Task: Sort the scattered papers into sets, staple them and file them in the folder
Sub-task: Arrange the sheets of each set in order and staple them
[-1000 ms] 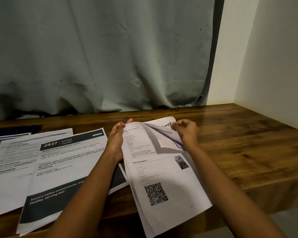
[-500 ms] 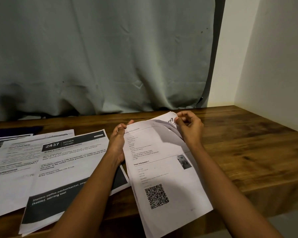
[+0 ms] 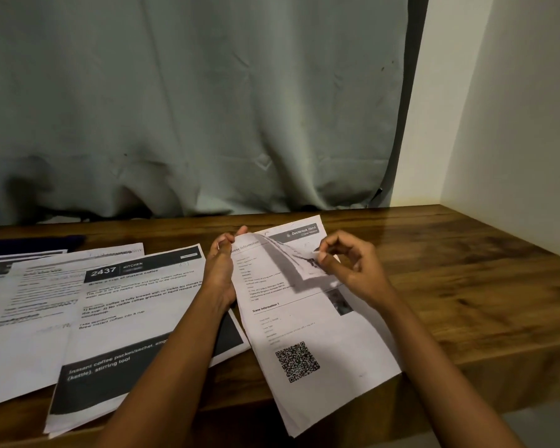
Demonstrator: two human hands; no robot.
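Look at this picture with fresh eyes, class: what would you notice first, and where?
At the centre, the right hand pinches the curled top corner of a QR-code paper stack while the left hand holds its top left edge. Left of it, a sheet headed 2437 KITCHEN lies on the wooden desk, with a grey curtain behind.

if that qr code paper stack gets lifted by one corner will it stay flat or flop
Probably floppy: the QR-code stack has its top sheet curling where the right hand pinches it. Likely light, thin sheets. Its near end overhangs the table, so a push might slide it off.
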